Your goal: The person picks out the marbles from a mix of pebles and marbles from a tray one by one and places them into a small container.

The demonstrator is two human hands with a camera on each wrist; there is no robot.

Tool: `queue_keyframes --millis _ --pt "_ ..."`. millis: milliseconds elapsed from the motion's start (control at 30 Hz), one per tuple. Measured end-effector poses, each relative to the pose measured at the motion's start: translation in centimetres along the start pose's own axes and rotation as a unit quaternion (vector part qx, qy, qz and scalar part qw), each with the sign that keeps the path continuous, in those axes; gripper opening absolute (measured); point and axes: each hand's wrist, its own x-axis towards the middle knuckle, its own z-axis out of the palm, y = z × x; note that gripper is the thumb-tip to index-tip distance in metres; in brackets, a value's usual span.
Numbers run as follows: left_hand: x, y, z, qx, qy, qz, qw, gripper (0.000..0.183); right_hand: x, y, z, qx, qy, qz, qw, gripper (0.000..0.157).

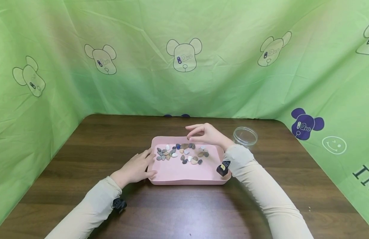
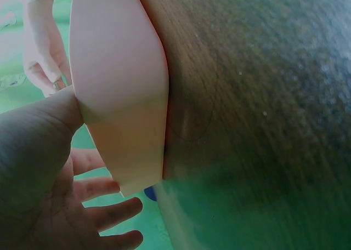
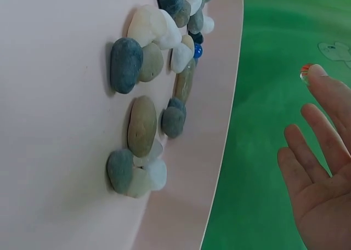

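A shallow pink tray point(image 1: 190, 182) lies on the table. Inside it, several smooth pebbles point(image 1: 194, 161) in grey, tan and white form loose groups, with a blue marble point(image 3: 198, 50) among them. My right hand point(image 1: 206, 134) is raised over the tray's far rim, pinching a small clear glass marble point(image 3: 306, 73) with red and orange in it between thumb and index finger. The other right fingers are spread. My left hand point(image 1: 138, 167) rests on the tray's left rim with relaxed fingers, the thumb by the front left corner.
A clear round jar point(image 1: 245, 136) stands behind the tray on the right, close to my right wrist. Brown wood-grain table point(image 1: 112, 139) surrounds the tray. A green printed cloth point(image 1: 184, 93) hangs along the back and sides of the table.
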Motion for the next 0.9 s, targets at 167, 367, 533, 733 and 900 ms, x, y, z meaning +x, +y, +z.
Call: queue_keyframes --millis 167,367,533,733,900 --pt "0.0 0.0 0.0 0.001 0.004 0.002 1.0000 0.062 -0.3 -0.1 -0.4 -0.007 0.011 -0.002 1.000 0.017" --pt "0.0 -0.1 0.2 0.009 0.009 0.005 0.9999 0.062 -0.9 -0.1 -0.9 -0.006 0.014 -0.002 1.000 0.021" --pt "0.1 -0.2 0.3 0.009 0.007 0.001 0.9999 0.063 -1.4 0.0 -1.3 0.006 0.018 0.005 1.000 0.020" --pt "0.1 -0.1 0.3 0.012 0.010 0.000 0.9999 0.063 -2.3 0.0 -1.9 0.004 0.026 0.013 1.000 0.022" --pt "0.0 -0.1 0.3 0.015 0.017 0.004 0.9997 0.062 -3.0 -0.2 -2.3 -0.008 0.037 0.011 0.999 0.019"
